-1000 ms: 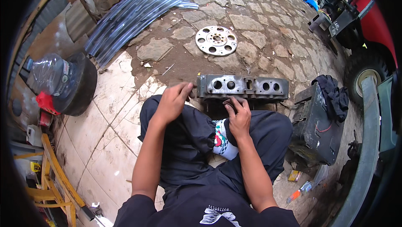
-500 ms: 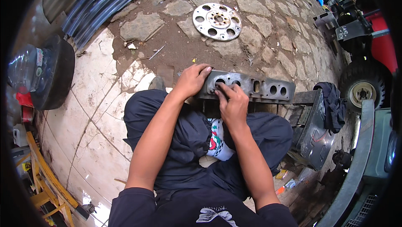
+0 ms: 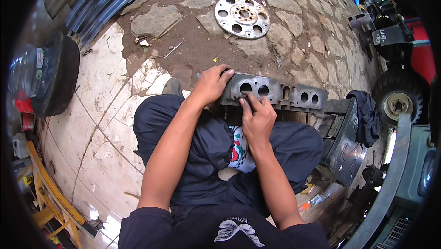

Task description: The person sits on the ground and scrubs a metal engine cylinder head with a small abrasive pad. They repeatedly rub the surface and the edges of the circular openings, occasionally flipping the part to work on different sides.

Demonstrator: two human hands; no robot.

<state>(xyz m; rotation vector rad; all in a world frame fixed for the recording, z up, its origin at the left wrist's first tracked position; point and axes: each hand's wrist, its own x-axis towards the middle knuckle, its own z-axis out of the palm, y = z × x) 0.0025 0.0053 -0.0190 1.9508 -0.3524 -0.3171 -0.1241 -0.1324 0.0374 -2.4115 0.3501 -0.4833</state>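
A long grey metal engine part, like a cylinder head with round ports and a narrow slot, lies crosswise in front of my knees. My left hand grips its left end, fingers curled over the far edge. My right hand is at its near edge, below the two left ports. The thumb and fingers are pinched together against the metal face; a small dark thing may be between them, but I cannot make it out. Both left ports show uncovered above the fingertips.
A round metal flywheel plate with large holes lies on the stone paving ahead. Corrugated sheets are at the far left, a water bottle at left. A dark cloth drapes over a metal piece at right, near a tyre.
My right fingers have slid down the face toward the near edge, uncovering the two left ports. My left hand keeps its hold; the whole view has shifted slightly.
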